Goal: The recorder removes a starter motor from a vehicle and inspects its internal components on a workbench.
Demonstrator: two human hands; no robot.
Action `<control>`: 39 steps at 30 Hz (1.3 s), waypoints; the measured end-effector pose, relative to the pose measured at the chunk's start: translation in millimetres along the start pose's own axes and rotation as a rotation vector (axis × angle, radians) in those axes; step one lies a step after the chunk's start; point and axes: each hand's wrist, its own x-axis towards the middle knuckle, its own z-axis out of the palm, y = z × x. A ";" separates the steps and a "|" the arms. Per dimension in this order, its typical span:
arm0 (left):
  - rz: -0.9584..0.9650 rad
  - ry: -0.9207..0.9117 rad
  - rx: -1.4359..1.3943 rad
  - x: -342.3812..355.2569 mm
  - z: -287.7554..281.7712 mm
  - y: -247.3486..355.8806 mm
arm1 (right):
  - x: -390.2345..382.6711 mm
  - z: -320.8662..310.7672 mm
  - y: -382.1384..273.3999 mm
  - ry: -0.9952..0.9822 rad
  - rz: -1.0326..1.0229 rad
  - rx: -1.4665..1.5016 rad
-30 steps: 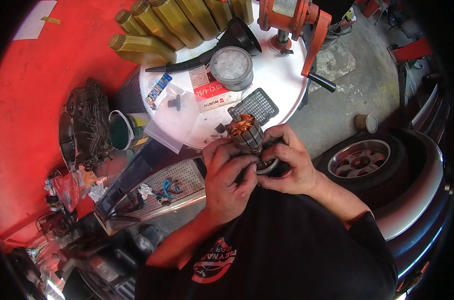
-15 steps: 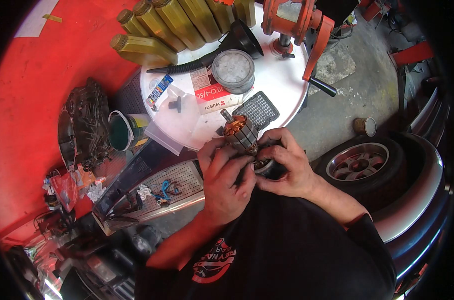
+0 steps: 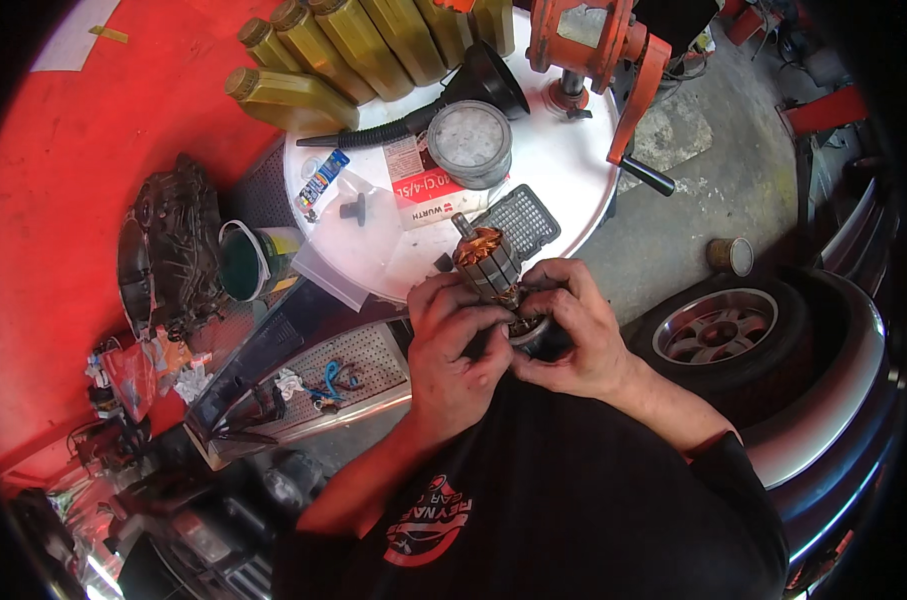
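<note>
Close to my body, a motor armature [image 3: 489, 266] with copper windings and a metal shaft points up and away to the left. Its lower end sits at the mouth of a dark round motor end cap [image 3: 536, 338]. My left hand [image 3: 459, 345] is closed at the lower end of the armature, its fingertips meeting at the cap's edge. Around the cap's right side curl the fingers and thumb of my right hand [image 3: 571, 325]. What lies inside the cap is mostly hidden by my fingers.
Beyond my hands, the white round table [image 3: 378, 262] holds a black grid tray [image 3: 521, 222], a grey-lidded round container [image 3: 469, 140], a black funnel [image 3: 485, 85], olive bottles [image 3: 373, 40] and a red hand-crank device [image 3: 578, 40]. A wheel [image 3: 718, 325] lies at right; a bucket [image 3: 258, 258] stands left.
The armature has shifted slightly right and down relative to my hands. Both hands keep nearly the same hold, and the whole view has drifted slightly.
</note>
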 end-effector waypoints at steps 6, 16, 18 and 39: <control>-0.009 -0.015 -0.016 1.0 -0.6 -0.1 | -1.1 -2.2 -2.4 -0.028 0.002 0.002; 0.099 0.020 -0.039 -5.4 -2.9 -2.0 | -2.5 -0.3 -3.5 -0.071 0.079 0.084; 0.057 -0.007 -0.102 -6.7 -4.2 -3.2 | -3.2 -1.3 -4.3 -0.069 0.075 0.116; 0.097 -0.033 -0.236 -4.9 -2.1 -10.3 | -2.5 -9.5 -11.7 -0.073 0.212 0.078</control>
